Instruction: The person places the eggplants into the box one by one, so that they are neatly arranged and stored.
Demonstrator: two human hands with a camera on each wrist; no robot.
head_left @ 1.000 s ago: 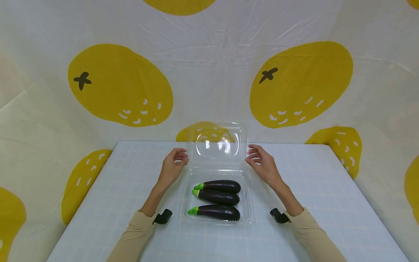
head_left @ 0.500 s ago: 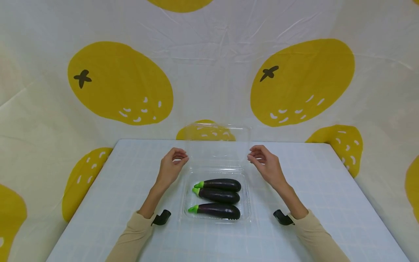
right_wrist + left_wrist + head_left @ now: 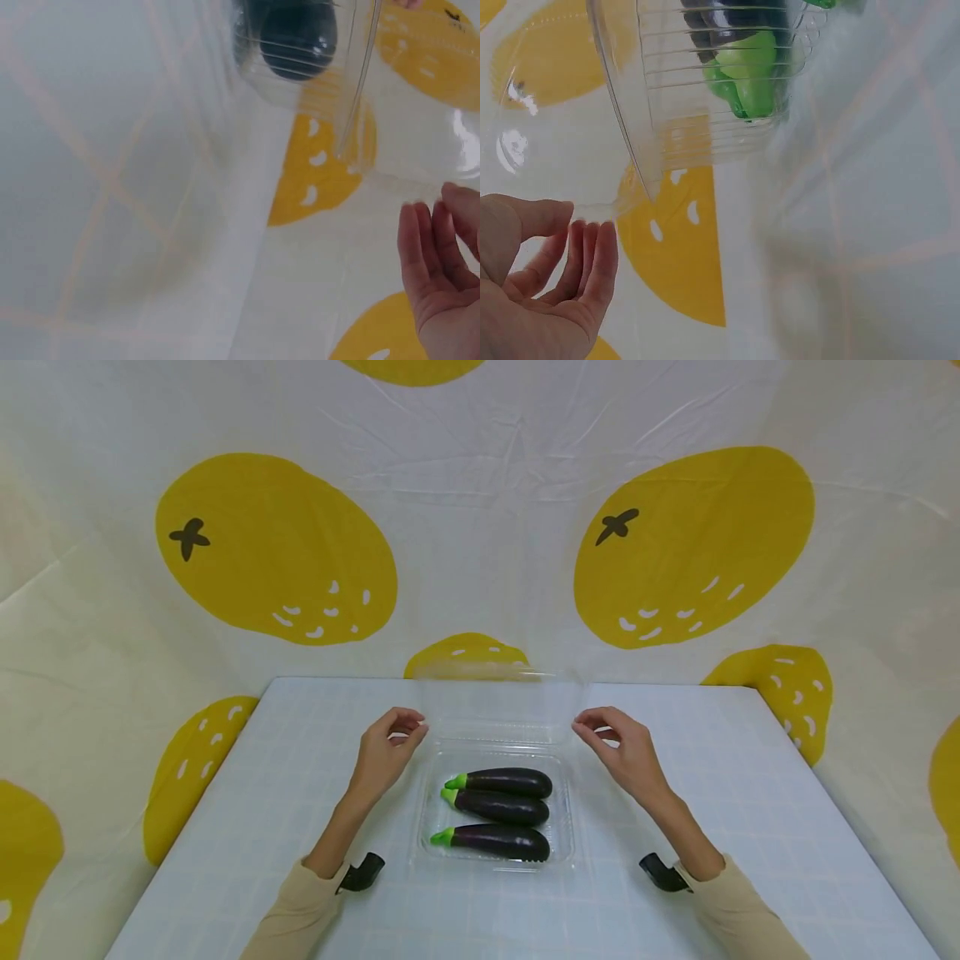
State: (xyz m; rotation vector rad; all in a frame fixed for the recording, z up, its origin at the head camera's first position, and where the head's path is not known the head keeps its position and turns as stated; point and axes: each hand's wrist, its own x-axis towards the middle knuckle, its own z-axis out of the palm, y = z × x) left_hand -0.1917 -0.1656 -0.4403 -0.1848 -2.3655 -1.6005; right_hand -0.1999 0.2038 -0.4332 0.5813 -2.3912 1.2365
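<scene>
A clear plastic clamshell container [image 3: 564,810] lies on the table, its hinged lid [image 3: 502,703] raised at the back and leaning over the base. Inside rest three dark eggplants with green stems: a back one [image 3: 510,782], a middle one [image 3: 502,807] and a front one [image 3: 502,843]. My left hand [image 3: 382,760] pinches the lid's left edge between thumb and fingertips, as the left wrist view shows. On the opposite side, my right hand [image 3: 626,756] pinches the right edge in the same way. Through the ribbed wall, the right wrist view shows an eggplant's round end [image 3: 300,45].
A pale checked cloth [image 3: 675,827] covers the table. Behind it hangs a white curtain [image 3: 487,543] printed with large yellow fruit. A black wrist camera [image 3: 362,872] sits at the left sleeve, and another black camera [image 3: 663,872] at the right one.
The lid has tipped forward toward me, its top edge lower and nearer. Both hands have moved slightly outward and toward me with it. The eggplants and base stay put.
</scene>
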